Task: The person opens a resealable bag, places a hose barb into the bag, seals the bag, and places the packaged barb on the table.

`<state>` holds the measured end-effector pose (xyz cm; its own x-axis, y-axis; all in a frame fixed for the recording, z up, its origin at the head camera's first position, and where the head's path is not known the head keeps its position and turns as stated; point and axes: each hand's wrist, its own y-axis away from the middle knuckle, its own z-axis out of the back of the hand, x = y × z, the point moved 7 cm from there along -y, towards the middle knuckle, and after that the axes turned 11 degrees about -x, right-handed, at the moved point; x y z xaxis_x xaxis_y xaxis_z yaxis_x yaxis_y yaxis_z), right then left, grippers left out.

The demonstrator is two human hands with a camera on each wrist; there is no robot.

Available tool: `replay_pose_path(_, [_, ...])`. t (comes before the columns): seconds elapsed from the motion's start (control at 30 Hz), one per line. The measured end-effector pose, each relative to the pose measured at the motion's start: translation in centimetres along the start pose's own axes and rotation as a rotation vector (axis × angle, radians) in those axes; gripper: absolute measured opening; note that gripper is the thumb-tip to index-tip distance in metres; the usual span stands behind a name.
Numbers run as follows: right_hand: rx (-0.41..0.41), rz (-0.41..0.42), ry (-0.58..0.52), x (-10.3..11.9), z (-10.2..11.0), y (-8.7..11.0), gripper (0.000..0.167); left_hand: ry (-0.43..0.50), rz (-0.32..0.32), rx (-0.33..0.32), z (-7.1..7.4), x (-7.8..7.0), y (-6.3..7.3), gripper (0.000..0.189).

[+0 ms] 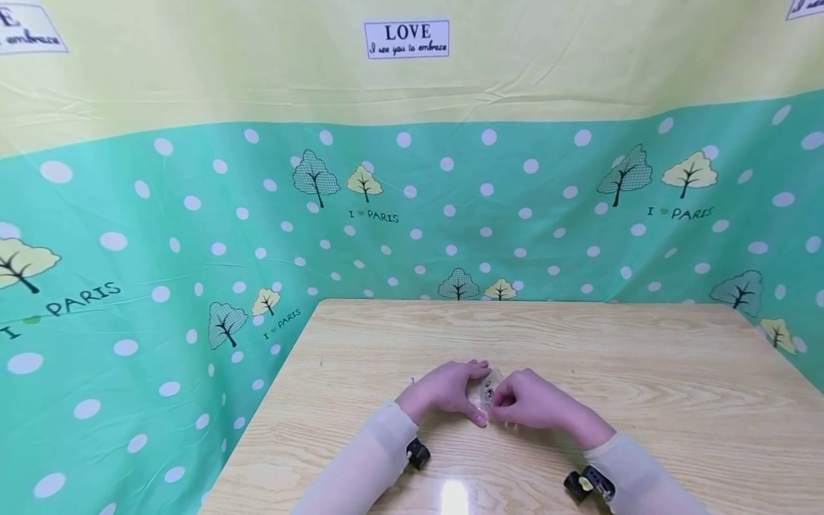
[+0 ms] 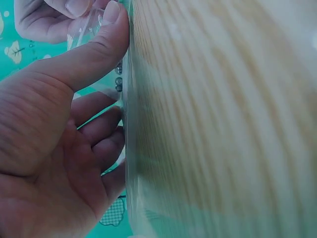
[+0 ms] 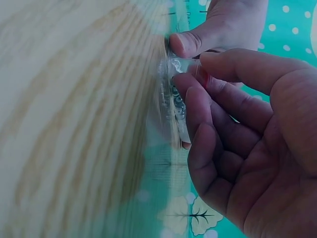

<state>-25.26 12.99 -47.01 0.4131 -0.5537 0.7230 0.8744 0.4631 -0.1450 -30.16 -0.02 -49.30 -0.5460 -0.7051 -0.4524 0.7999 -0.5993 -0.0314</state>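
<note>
A small clear plastic bag (image 1: 487,392) lies on the table between both hands. Small shiny metal beads (image 2: 119,84) show inside it in the left wrist view. My left hand (image 1: 446,388) spans the bag from the left, holding it down with the thumb at the near end and the fingers at the far end. From the right, my right hand (image 1: 536,400) pinches the bag's edge between thumb and index finger. In the right wrist view, the other fingers of that hand are curled, and a reddish bit of the bag (image 3: 203,74) appears near the fingertips.
The wooden table (image 1: 360,336) carries the bag and both forearms hover over its near side. Behind and to the left hangs a green and yellow printed cloth (image 1: 386,172). Black wrist cameras (image 1: 418,453) sit under both pale sleeves.
</note>
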Motion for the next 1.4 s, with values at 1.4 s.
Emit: replay_pose_path(1.4, [-0.227,-0.108,0.068,-2.7,4.0,-0.5,0.029,0.398,0.184,-0.252,2.7,2.5,-0.7,0.043])
